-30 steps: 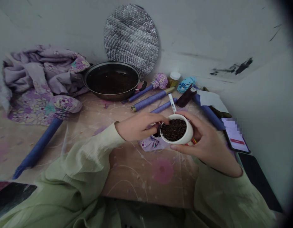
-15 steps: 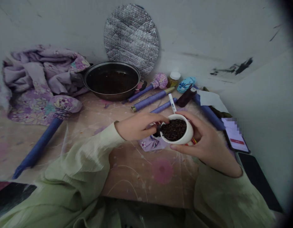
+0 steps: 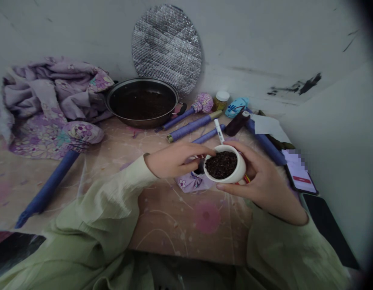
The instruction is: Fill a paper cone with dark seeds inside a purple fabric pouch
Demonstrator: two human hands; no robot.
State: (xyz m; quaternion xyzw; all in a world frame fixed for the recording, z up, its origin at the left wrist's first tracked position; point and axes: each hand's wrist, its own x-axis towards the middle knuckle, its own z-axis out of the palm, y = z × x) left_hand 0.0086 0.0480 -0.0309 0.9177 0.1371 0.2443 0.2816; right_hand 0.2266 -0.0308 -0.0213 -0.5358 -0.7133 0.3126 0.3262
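Note:
My right hand (image 3: 262,181) is wrapped round a white cup (image 3: 239,171), which tilts to the left. Dark, dry flakes or grains (image 3: 222,165) fill much of the cup. My left hand (image 3: 177,159) reaches in from the left, its index fingertip at the cup's rim. Its thumb and other fingers are closed at the edge of a purple flowered cloth pouch (image 3: 191,183), partly hidden beneath the hand and cup. Something dark shows in the pouch's mouth, just under the cup's left lip.
Behind stand a dark pan (image 3: 142,117), a silver quilted disc (image 3: 168,48) and a lidded jar (image 3: 221,100). Blue wrapped sticks (image 3: 192,127), a marker (image 3: 218,131) and a thread spool (image 3: 236,123) lie beyond the cup. Crumpled purple cloth (image 3: 53,100) sits left, a phone (image 3: 299,171) right.
Dark flakes that hung over the cup's left lip no longer show there, and more of the rim is visible. Both hands stay almost in place.

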